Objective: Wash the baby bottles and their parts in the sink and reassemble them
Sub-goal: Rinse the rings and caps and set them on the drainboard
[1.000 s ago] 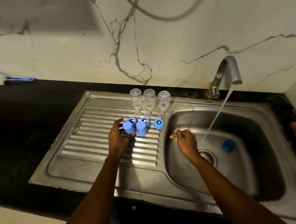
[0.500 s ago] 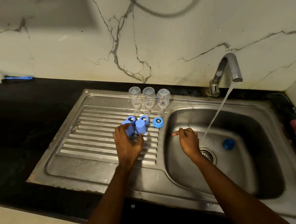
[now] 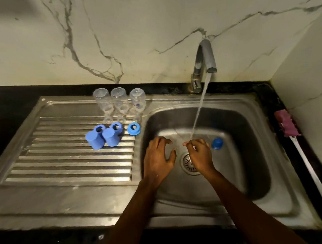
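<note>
Well, both hands are over the sink basin (image 3: pixel 250 120) under the running tap (image 3: pixel 206 56).

The left hand (image 3: pixel 158 157) hangs spread and holds nothing; the right hand (image 3: pixel 199 154) has its fingers curled together in the stream (image 3: pixel 199 110), and I cannot tell whether they pinch anything. Three clear bottles (image 3: pixel 119 102) stand upside down on the drainboard (image 3: pixel 64 165), blue rings (image 3: pixel 133 128) and two blue caps (image 3: pixel 110 137) just in front; another blue piece (image 3: pixel 217 143) lies in the basin beside the right hand.

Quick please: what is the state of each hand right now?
Left hand: open, fingers spread, holding nothing, over the sink basin.
Right hand: fingers curled under the water stream; whether they pinch something small cannot be told.
</note>
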